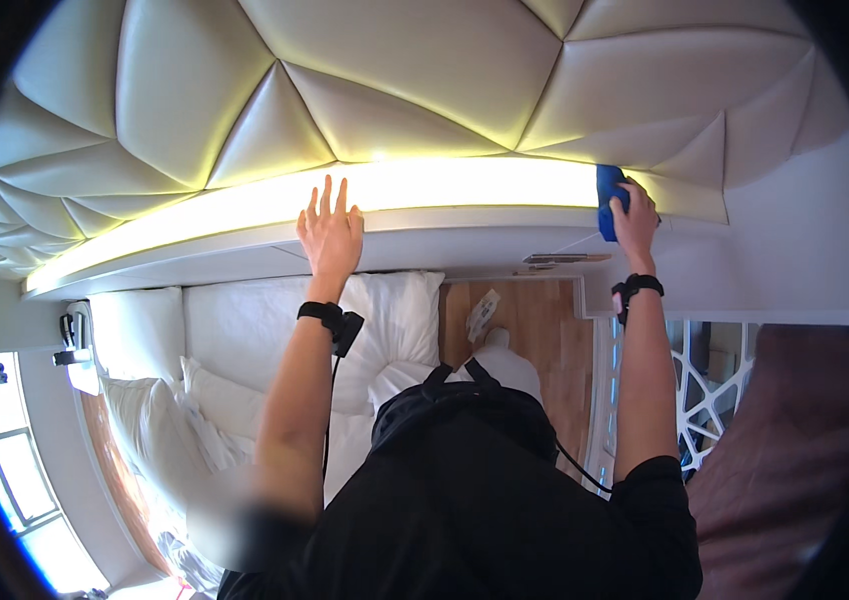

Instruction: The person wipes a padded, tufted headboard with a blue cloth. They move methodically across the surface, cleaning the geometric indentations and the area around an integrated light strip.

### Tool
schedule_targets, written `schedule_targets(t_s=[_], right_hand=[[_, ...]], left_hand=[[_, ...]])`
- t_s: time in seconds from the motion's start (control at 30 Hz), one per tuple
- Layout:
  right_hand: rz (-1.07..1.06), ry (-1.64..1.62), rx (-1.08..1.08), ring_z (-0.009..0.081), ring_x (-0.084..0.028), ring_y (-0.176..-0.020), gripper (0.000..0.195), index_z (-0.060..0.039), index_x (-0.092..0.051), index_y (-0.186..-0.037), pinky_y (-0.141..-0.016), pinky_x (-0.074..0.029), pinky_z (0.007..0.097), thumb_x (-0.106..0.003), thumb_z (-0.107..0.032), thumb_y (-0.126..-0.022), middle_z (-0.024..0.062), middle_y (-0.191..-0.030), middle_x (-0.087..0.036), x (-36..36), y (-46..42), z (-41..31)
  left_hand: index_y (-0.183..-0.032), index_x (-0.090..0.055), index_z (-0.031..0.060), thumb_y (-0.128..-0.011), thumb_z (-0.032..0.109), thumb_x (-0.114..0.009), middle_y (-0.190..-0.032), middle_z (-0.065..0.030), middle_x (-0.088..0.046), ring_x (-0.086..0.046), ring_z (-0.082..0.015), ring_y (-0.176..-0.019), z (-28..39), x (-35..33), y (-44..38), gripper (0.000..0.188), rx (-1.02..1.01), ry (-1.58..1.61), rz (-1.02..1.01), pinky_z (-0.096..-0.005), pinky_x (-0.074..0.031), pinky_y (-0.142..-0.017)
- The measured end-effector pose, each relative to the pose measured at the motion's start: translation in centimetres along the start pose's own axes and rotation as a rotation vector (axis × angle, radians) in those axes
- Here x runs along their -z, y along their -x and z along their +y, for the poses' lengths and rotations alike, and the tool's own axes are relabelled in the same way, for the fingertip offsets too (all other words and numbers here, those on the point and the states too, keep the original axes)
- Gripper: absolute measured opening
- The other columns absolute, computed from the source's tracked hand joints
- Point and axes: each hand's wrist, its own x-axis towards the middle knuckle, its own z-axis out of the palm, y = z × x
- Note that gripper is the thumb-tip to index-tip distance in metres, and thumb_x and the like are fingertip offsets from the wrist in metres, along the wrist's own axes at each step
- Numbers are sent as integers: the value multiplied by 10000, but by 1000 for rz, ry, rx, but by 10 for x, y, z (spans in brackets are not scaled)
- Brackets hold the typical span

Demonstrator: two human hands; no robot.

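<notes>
A blue cloth (607, 202) is held in my right hand (634, 214), at the right end of the lit strip (469, 184) that runs along the top of a white ledge (424, 218). The cloth lies across the strip and hangs over the ledge's front edge. My left hand (331, 229) is spread over the same ledge further left, fingers apart and nothing in it; its fingertips overlap the glowing strip. Whether they press on the surface cannot be told. Both wrists wear black straps with small devices.
Cream padded wall panels (417, 90) rise behind the ledge. Below it are a bed with white pillows (136, 330), switch plates (567, 258), a wooden floor (544, 322) and a white lattice screen (702, 390). A brown curtain-like fabric (784, 450) hangs at the right.
</notes>
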Motion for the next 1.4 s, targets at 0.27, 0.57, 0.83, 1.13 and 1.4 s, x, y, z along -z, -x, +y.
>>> schedule_targets(t_s=[0.27, 0.57, 0.83, 1.13, 1.4], right_hand=[[85, 30, 23, 341, -598, -1233, 337, -131, -653, -1169, -1047, -440, 510, -663, -308, -883, 105, -1315, -657, -17, 4, -46], [-55, -180, 314, 367, -487, -1339, 357, -91, -662, -1173, -1131, -360, 536, -662, -323, -901, 127, -1384, -580, -54, 36, -233], [-133, -160, 317, 367, -472, -1353, 383, -127, -630, -1245, -1132, -358, 525, -670, -293, -902, 98, -1435, -556, -55, 41, -246], [-222, -243, 496, 399, -452, -1348, 439, -54, -613, -1285, -1152, -327, 523, -644, -309, -929, 140, -1454, -547, -97, 58, -365], [-317, -314, 774, 395, -367, -1429, 597, -36, -501, -1449, -1186, -288, 533, -597, -339, -944, 165, -1505, -497, -145, 78, -496]], left_hand=[[-1570, -422, 39, -1038, 330, -504, -1686, -143, -323, -287, -377, -1544, 24, -7, 13, 612, 41, 38, 0, -575, -206, -1240], [-1560, -360, -73, -1033, 362, -529, -1685, -212, -284, -267, -364, -1560, 31, -3, 4, 704, 8, 79, -59, -550, -239, -1239], [-1525, -467, 26, -1023, 354, -569, -1623, -152, -407, -372, -342, -1497, -17, 27, -2, 608, -102, 194, -103, -518, -283, -1219], [-1514, -457, 14, -1000, 301, -594, -1582, -191, -432, -407, -375, -1448, 4, 43, 4, 605, -306, 593, -2, -500, -308, -1184], [-1419, -585, 51, -952, 237, -610, -1473, -228, -536, -504, -415, -1349, -86, 59, -4, 503, -58, 532, 210, -505, -373, -1145]])
